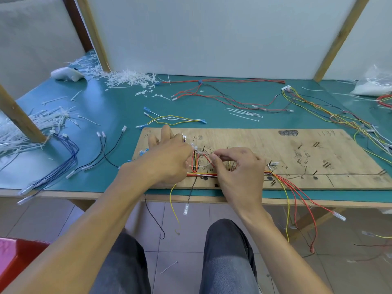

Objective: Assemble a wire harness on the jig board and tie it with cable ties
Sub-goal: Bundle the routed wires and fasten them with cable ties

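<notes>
Where two hands (169,160) (237,166) touch wires (202,174) lies one jig board (297,143) (plywood).

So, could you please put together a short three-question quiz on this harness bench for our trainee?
1. True or false: the jig board lies on a green table.
2. Which hand has curled fingers pinching at the wire harness: left hand or right hand?
3. Fill in: the white cable ties are heaped on the table's ____ side.
Key: 1 true; 2 right hand; 3 left.
</notes>
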A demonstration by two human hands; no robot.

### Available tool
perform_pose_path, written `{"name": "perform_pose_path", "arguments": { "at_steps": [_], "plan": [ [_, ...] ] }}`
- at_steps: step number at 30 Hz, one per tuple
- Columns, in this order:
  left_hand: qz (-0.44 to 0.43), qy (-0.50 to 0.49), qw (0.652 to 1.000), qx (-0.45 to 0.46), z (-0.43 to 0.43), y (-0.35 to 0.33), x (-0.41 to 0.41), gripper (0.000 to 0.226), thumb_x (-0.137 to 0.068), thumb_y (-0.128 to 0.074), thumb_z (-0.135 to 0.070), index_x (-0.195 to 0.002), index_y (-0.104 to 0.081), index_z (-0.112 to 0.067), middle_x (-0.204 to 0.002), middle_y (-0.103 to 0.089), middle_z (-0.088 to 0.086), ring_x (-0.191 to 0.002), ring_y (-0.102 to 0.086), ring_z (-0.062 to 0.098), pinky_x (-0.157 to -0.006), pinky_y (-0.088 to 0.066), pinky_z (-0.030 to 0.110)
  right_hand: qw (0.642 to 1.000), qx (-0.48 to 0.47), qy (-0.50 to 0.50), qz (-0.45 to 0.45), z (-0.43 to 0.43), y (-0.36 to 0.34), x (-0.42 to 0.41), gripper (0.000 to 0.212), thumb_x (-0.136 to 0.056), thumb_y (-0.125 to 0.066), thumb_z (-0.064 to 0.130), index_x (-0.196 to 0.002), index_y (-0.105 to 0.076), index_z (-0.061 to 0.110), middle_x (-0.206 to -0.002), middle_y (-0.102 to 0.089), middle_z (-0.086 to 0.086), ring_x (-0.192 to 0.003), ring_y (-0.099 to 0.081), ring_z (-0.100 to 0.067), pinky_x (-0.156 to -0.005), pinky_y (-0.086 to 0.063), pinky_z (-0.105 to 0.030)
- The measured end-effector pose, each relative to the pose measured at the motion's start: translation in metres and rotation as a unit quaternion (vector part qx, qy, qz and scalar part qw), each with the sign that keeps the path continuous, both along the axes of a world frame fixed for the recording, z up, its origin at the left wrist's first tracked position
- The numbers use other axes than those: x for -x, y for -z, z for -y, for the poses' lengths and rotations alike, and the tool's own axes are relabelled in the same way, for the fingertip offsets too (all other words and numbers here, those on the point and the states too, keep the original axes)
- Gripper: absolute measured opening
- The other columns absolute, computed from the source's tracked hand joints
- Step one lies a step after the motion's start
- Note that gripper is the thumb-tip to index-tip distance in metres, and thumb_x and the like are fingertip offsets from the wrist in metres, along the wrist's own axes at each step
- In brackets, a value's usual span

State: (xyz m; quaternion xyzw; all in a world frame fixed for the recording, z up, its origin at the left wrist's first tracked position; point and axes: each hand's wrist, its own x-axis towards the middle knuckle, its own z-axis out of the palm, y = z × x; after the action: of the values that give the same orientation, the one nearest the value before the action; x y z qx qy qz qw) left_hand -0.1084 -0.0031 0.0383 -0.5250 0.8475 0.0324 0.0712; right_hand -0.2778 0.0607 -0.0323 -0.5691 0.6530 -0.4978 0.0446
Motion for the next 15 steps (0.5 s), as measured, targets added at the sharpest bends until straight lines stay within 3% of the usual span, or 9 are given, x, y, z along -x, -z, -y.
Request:
{"name": "perform_pose_path", "arguments": {
  "at_steps": [4, 6, 9, 11, 15],
  "plan": [
    [-0.025, -0.023, 0.999, 0.019, 0.004, -0.007, -0.01, 0.025, -0.098, -0.042, -0.021, -0.078, -0.057, -0.018, -0.094, -0.047, -0.005, -0.102, -0.027, 0.023, -0.079, -0.029, 0.041, 0.998, -0.003, -0.012, -0.064, 0.003, 0.003, -0.002, 0.009, -0.089, -0.082, 0.042, -0.095, -0.083, 0.035, -0.09, -0.073, 0.021, -0.103, -0.061, -0.006, -0.094, -0.034, -0.042],
    [-0.062, -0.025, 0.998, 0.01, 0.003, -0.007, -0.014, 0.024, -0.099, -0.044, -0.024, -0.086, -0.063, -0.019, -0.096, -0.055, -0.004, -0.105, -0.031, 0.024, -0.086, -0.034, 0.043, 0.995, -0.007, -0.019, -0.094, 0.004, 0.005, -0.003, 0.012, -0.089, -0.081, 0.044, -0.097, -0.083, 0.035, -0.094, -0.074, 0.018, -0.103, -0.061, -0.007, -0.092, -0.032, -0.041],
    [-0.169, -0.003, 0.985, -0.012, -0.006, -0.002, -0.015, 0.017, -0.099, -0.053, -0.025, -0.086, -0.065, -0.023, -0.093, -0.064, -0.008, -0.103, -0.043, 0.022, -0.093, -0.039, 0.043, 0.995, 0.002, -0.033, -0.098, 0.006, 0.008, -0.001, 0.012, -0.091, -0.08, 0.041, -0.103, -0.083, 0.037, -0.095, -0.074, 0.017, -0.104, -0.062, -0.006, -0.091, -0.031, -0.04],
    [-0.252, 0.024, 0.967, -0.026, -0.014, 0.005, -0.014, 0.011, -0.099, -0.058, -0.025, -0.089, -0.062, -0.026, -0.091, -0.066, -0.01, -0.094, -0.056, 0.016, -0.088, -0.047, 0.041, 0.994, 0.014, -0.044, -0.095, 0.007, 0.01, 0.0, 0.013, -0.093, -0.08, 0.035, -0.105, -0.082, 0.038, -0.095, -0.074, 0.017, -0.103, -0.062, -0.006, -0.09, -0.031, -0.04],
    [-0.341, 0.05, 0.939, 0.016, -0.02, 0.025, -0.013, 0.006, -0.099, -0.062, -0.025, -0.094, -0.06, -0.027, -0.087, -0.066, -0.012, -0.079, -0.06, 0.007, -0.079, -0.052, 0.039, 0.991, 0.033, -0.068, -0.113, 0.008, 0.012, 0.001, 0.021, -0.095, -0.078, 0.026, -0.11, -0.08, 0.04, -0.096, -0.075, 0.021, -0.105, -0.062, -0.007, -0.09, -0.032, -0.043]
  ]
}}
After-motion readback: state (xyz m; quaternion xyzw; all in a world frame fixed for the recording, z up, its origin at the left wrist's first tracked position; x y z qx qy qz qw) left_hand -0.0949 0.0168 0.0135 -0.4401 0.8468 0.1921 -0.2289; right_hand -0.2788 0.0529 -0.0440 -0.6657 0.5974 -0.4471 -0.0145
